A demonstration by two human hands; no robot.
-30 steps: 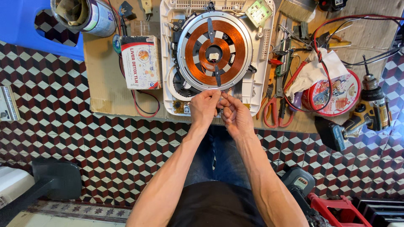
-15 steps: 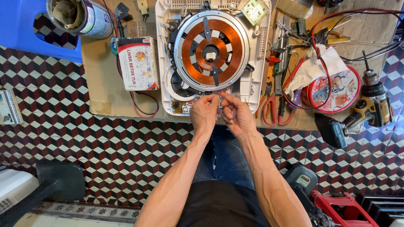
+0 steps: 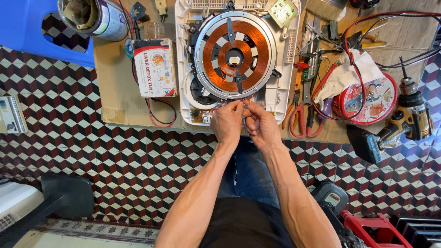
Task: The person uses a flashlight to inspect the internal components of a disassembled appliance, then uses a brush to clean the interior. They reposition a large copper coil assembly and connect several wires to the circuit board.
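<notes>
An opened white induction cooker [image 3: 193, 55] lies on a cardboard sheet [image 3: 115, 87], its round copper coil [image 3: 235, 54] exposed on a metal disc. My left hand [image 3: 226, 123] and my right hand [image 3: 260, 124] meet at the cooker's near edge, just below the coil. Both pinch thin wires [image 3: 244, 102] coming off the coil, fingertips almost touching. The wire ends are hidden between the fingers. A small green circuit board [image 3: 283, 11] sits at the cooker's far right corner.
A red and white box [image 3: 156, 68] lies left of the cooker, a tin can [image 3: 94, 17] and blue stool [image 3: 32, 27] beyond. Right of it lie red-handled pliers [image 3: 301, 117], screwdrivers, red and black leads, a rag on a round tin [image 3: 372, 98], and a cordless drill [image 3: 399, 124].
Both hands have crept slightly up toward the coil's rim and stay pinched together on the wires. The view has shifted a little.
</notes>
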